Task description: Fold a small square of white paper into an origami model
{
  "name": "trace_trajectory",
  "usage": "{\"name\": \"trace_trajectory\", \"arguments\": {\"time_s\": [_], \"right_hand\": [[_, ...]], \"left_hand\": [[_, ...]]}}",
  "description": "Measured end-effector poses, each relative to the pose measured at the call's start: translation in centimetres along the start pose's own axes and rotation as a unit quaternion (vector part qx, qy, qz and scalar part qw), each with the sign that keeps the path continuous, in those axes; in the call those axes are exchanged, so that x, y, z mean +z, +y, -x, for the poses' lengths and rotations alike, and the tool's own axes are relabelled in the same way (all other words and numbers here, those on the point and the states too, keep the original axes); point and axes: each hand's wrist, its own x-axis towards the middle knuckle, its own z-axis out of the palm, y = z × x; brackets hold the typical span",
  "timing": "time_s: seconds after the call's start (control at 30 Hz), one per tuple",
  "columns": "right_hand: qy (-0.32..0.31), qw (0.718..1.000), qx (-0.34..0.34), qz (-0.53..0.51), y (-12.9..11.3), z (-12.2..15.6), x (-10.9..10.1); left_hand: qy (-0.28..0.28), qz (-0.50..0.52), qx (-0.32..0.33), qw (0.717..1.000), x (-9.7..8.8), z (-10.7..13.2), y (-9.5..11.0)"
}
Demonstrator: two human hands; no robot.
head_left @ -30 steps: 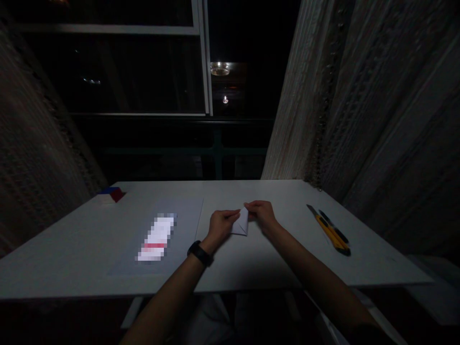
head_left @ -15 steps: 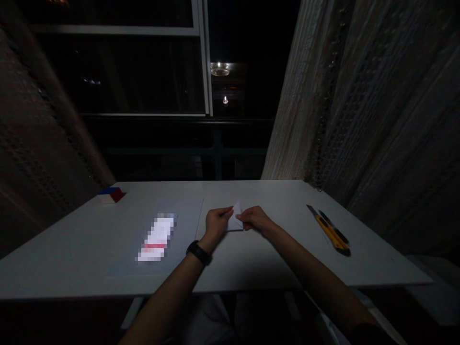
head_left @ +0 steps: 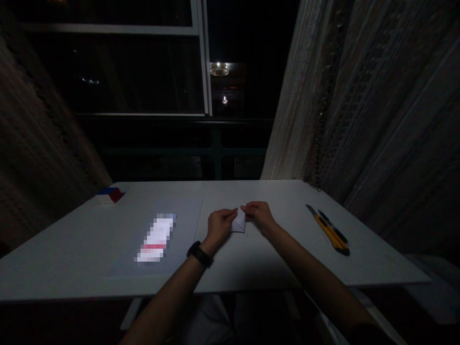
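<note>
A small folded piece of white paper (head_left: 239, 223) sits between my two hands near the middle of the white table (head_left: 251, 258). My left hand (head_left: 219, 226), with a dark watch on its wrist, pinches the paper's left side. My right hand (head_left: 259, 214) pinches its upper right corner. Both hands have their fingers closed on the paper, low over the table top.
A yellow utility knife (head_left: 328, 233) and a dark pen (head_left: 334, 227) lie at the right of the table. A blurred white card (head_left: 157, 238) rests on a grey sheet at the left. A red and blue block (head_left: 110, 193) sits at the far left corner. Curtains hang at both sides of a dark window.
The paper has been turned and refolded between my fingers. My right hand dipped left and down, then came back up to the paper's top right corner.
</note>
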Motion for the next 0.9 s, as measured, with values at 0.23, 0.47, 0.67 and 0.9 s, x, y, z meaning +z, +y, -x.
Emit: {"name": "trace_trajectory", "arguments": {"time_s": [0.23, 0.47, 0.67, 0.9], "right_hand": [[0.013, 0.999, -0.037, -0.014, -0.8, 0.2, -0.2], [0.015, 0.995, -0.098, 0.029, -0.9, 0.0, -0.5], [0.018, 0.992, -0.121, 0.041, -1.3, 0.2, -0.6], [0.075, 0.996, -0.051, -0.011, -1.3, 0.2, -0.3]], "left_hand": [[0.001, 0.024, 0.014, 1.0, 0.1, 0.1, 0.0], [0.006, 0.018, 0.045, 0.999, 0.0, 0.2, 0.5], [-0.001, 0.034, 0.056, 0.998, 0.0, 0.3, 0.6], [-0.035, 0.053, 0.005, 0.998, 0.3, 0.2, 0.6]]}}
